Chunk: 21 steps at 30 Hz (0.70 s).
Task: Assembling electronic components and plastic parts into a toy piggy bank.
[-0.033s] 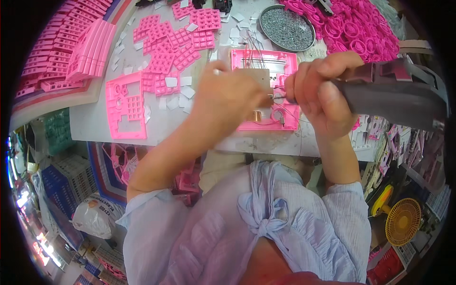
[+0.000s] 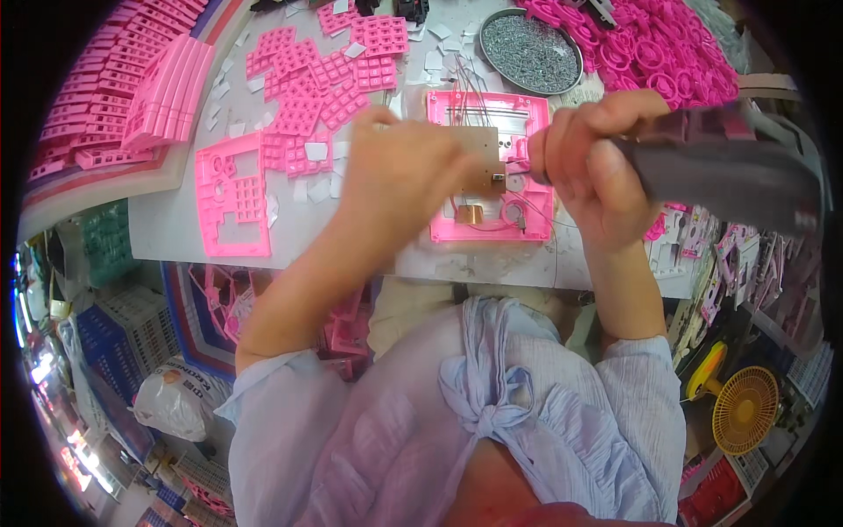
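Note:
My right hand (image 2: 597,167) is wrapped round a dark, thick-bodied tool that looks like a power screwdriver (image 2: 720,180). Its front end points left, toward a pink plastic housing (image 2: 443,230) lying on the table. Inside the housing sits a brown circuit board (image 2: 481,158) with thin wires (image 2: 470,92) rising from its far side. A coppery round part (image 2: 471,214) lies near the board's close edge. At the board's left side is my left hand (image 2: 399,171), slightly blurred, its fingers curled together. Whether they hold anything small is hidden.
A round tray of screws (image 2: 531,53) stands behind the housing, beside a heap of pink rings (image 2: 659,57). Pink keypad pieces (image 2: 299,114) and white slips lie to the left, near a pink frame (image 2: 233,198). Stacked pink casings (image 2: 167,92) fill the far left.
My left hand has shifted left, baring more of the circuit board. My right hand and the power screwdriver have hardly moved.

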Each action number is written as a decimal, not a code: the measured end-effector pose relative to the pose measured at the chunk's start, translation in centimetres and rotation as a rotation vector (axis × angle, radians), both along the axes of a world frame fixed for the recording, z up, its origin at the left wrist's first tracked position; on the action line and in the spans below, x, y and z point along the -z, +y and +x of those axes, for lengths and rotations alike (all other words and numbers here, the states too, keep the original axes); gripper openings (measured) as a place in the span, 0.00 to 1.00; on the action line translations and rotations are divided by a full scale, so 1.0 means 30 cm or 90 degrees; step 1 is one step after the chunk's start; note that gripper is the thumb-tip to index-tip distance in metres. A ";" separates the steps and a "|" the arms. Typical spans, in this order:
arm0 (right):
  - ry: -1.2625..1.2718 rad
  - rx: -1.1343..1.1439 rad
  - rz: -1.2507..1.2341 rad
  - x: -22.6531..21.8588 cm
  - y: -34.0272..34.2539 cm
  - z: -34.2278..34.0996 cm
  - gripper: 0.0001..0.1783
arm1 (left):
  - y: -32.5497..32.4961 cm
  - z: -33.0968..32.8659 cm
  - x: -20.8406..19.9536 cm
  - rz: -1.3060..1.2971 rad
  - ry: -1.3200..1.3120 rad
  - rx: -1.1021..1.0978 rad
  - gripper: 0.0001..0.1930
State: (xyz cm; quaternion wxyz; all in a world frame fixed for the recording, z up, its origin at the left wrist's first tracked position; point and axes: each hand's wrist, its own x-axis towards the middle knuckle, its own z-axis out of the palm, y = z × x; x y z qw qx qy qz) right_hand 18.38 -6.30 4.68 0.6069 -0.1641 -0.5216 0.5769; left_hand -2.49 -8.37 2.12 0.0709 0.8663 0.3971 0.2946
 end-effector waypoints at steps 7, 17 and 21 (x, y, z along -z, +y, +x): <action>-0.044 -0.022 0.062 0.107 0.093 -0.051 0.10 | -0.055 0.016 0.100 -0.143 0.001 -0.014 0.07; -0.215 0.044 0.111 0.121 0.100 -0.078 0.09 | -0.106 0.021 0.098 -0.256 -0.048 -0.059 0.09; -0.258 0.055 0.113 0.115 0.102 -0.087 0.09 | -0.112 0.021 0.105 -0.233 -0.034 -0.063 0.06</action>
